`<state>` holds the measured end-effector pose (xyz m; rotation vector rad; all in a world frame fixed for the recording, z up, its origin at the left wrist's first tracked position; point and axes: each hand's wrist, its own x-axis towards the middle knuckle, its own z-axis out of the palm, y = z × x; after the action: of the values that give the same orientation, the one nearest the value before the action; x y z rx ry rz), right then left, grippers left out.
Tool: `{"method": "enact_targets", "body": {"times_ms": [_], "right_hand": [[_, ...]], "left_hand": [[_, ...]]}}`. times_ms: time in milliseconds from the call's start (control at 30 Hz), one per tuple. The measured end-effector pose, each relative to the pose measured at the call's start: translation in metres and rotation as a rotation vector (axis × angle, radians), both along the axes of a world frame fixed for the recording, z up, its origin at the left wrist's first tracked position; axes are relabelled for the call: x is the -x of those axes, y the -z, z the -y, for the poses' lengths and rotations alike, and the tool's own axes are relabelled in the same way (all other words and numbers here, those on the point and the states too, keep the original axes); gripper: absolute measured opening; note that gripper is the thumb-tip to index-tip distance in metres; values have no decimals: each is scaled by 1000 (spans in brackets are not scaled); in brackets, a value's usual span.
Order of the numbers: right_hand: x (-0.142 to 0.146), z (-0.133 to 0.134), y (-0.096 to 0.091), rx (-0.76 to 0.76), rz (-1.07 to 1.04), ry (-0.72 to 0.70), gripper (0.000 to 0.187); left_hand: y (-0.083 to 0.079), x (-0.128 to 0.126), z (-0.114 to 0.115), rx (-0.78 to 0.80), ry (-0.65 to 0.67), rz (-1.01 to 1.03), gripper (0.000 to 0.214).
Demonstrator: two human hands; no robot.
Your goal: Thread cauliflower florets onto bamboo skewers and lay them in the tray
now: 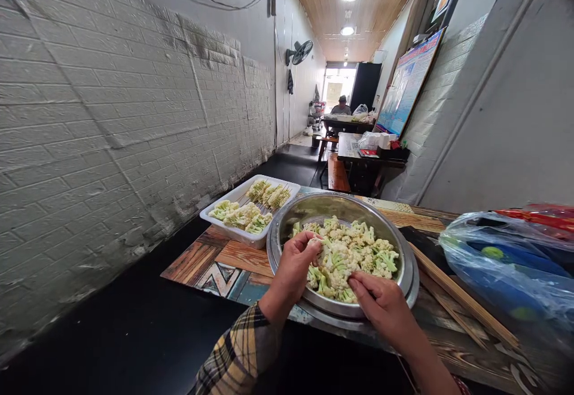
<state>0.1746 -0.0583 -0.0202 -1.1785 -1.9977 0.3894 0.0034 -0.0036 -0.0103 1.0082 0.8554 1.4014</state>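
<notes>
A wide steel bowl [287, 219] stands on the wooden table in front of me, filled with cauliflower florets [354, 254]. My left hand [293, 266] reaches over the near rim, its fingers curled on a floret at the left of the pile. My right hand [383, 305] rests at the bowl's front rim, its fingers bent and pressed together against the florets; what they hold, if anything, is hidden. A plaid sleeve covers my left forearm.
A white tray [215, 214] with skewered cauliflower lies left of the bowl, beside the brick wall. Bamboo skewers [461, 296] and a blue plastic bag [506, 263] lie to the right. Farther down the narrow room are tables, a bench and a seated person [341, 106].
</notes>
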Motion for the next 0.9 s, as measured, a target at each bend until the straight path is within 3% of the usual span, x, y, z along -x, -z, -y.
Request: {"method": "enact_targets", "body": {"times_ms": [333, 667, 900], "right_hand": [[2, -1, -3, -32, -20, -13, 35], [4, 2, -9, 60, -34, -33, 36], [2, 2, -7, 142, -20, -10, 27]], "left_hand": [[0, 1, -1, -6, 18, 14, 17], [-9, 0, 3, 36, 177, 46, 27], [-4, 0, -2, 15, 75, 158, 24]]}}
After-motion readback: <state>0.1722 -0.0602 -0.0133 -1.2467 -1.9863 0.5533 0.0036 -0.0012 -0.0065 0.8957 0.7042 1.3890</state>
